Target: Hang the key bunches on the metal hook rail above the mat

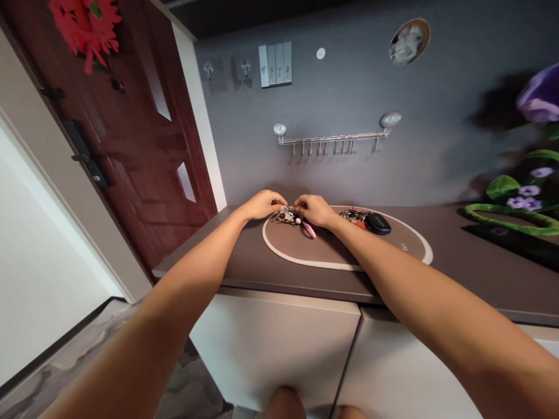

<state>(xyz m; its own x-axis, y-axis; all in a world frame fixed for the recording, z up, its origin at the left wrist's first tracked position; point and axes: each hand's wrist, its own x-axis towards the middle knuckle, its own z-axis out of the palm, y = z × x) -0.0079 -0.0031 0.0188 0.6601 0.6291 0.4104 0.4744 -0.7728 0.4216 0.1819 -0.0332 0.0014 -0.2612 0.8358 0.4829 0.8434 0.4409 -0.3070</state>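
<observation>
My left hand [267, 203] and my right hand [313, 208] meet close together over the left part of an oval brown mat [323, 250] with a white rim. Between their pinched fingertips is a bunch of keys [288, 216], metal pieces hanging below. A pink strap [310, 230] lies just under my right hand, beside the keys. Both hands are closed on the bunch; the exact part each one pinches is too small to make out. Right of my right wrist, on the same mat, sit a small black case [378, 223] and a cluster of red and metal trinkets [356, 218].
A rail with several hooks [334, 138] is fixed to the grey wall, below a switch panel [276, 64]. Purple flowers with green leaves [524, 201] and a long black object [510, 244] occupy the counter's right. A dark red door [144, 139] stands at left.
</observation>
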